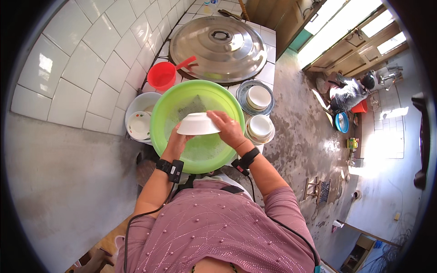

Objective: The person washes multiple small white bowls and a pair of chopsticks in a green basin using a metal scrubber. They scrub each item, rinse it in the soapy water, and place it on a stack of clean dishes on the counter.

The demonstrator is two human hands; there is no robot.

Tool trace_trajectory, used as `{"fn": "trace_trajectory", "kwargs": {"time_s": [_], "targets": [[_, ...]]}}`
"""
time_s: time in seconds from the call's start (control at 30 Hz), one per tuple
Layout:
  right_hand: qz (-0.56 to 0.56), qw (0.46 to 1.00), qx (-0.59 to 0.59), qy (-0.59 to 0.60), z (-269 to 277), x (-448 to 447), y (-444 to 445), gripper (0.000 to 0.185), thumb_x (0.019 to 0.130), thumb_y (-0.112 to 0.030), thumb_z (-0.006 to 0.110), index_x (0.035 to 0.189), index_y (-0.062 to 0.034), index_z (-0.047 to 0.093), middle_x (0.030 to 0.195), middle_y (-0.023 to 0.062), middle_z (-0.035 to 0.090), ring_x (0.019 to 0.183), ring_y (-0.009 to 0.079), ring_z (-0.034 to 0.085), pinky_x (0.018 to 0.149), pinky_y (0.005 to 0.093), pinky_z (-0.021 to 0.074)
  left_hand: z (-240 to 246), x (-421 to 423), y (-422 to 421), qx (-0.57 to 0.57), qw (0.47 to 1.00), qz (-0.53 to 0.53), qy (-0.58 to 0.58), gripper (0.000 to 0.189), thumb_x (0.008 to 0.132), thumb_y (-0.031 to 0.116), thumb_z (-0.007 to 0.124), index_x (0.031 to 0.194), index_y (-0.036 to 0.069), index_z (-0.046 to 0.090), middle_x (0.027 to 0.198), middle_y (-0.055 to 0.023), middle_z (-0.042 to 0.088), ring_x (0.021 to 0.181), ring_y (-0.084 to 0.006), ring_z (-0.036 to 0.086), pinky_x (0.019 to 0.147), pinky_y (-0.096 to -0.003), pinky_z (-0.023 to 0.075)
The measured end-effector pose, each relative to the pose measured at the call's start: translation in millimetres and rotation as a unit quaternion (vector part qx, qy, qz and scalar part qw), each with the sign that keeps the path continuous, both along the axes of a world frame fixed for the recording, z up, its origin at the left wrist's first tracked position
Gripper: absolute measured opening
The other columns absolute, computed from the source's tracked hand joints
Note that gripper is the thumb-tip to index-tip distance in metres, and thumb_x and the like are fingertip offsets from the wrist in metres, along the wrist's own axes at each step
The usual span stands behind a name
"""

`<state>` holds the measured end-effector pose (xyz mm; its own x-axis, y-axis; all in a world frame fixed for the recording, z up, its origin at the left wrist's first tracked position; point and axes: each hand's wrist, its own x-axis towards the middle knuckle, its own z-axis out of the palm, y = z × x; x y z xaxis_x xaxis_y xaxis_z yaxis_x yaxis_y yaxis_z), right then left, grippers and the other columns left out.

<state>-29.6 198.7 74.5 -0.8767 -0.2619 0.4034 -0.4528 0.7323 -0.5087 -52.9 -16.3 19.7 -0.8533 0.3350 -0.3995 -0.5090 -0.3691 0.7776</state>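
Observation:
A white bowl [199, 124] is held tilted on its side above a green plastic basin [198, 169]. My left hand [176, 143] grips its left edge, and my right hand [228, 129] has its fingers over the right side and base. Sudsy water [205, 150] fills the basin's lower part, with a grey mesh cloth [193, 106] in it. Left of the basin, a large white bowl [131, 102] holds a smaller bowl with coloured dots [139, 125]. To the right are white bowls on blue-rimmed plates [258, 97] and another bowl stack [261, 126].
A red plastic dipper [161, 75] lies beyond the basin, by a large metal lid [218, 47] on the tiled counter. A tiled wall [102, 61] bounds the left. Across the wet floor, a person [350, 92] crouches near a blue basin [341, 122]. A small chair [317, 190] stands at right.

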Motion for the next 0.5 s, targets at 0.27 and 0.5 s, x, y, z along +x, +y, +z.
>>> {"fn": "trace_trajectory", "kwargs": {"time_s": [0.27,0.5], "targets": [[-0.224,0.943,-0.245,-0.016,-6.8,46.1,100.3,0.039,0.085,-0.005,0.056,0.124,-0.0067,0.053,0.109,0.0088,0.057,0.093,0.0229,0.058,0.074,0.0331,0.0497,-11.7,-1.7,-5.2,-0.157,0.986,-0.056,0.016,0.027,0.087,0.011,0.056,0.113,0.004,0.055,0.100,-0.0022,0.062,0.085,-0.0097,0.059,0.073,-0.0244,0.0441],[-0.331,0.741,-0.466,-0.352,-72.6,183.3,167.1,0.037,0.084,-0.016,0.056,0.117,-0.0005,0.055,0.089,0.0056,0.063,0.064,0.0116,0.059,0.044,0.0234,0.0453,-29.4,3.7,-21.6,-0.182,0.979,-0.064,-0.068,0.022,0.090,0.012,0.052,0.110,0.005,0.054,0.098,-0.0068,0.063,0.087,-0.0161,0.063,0.078,-0.0298,0.0502]]}}
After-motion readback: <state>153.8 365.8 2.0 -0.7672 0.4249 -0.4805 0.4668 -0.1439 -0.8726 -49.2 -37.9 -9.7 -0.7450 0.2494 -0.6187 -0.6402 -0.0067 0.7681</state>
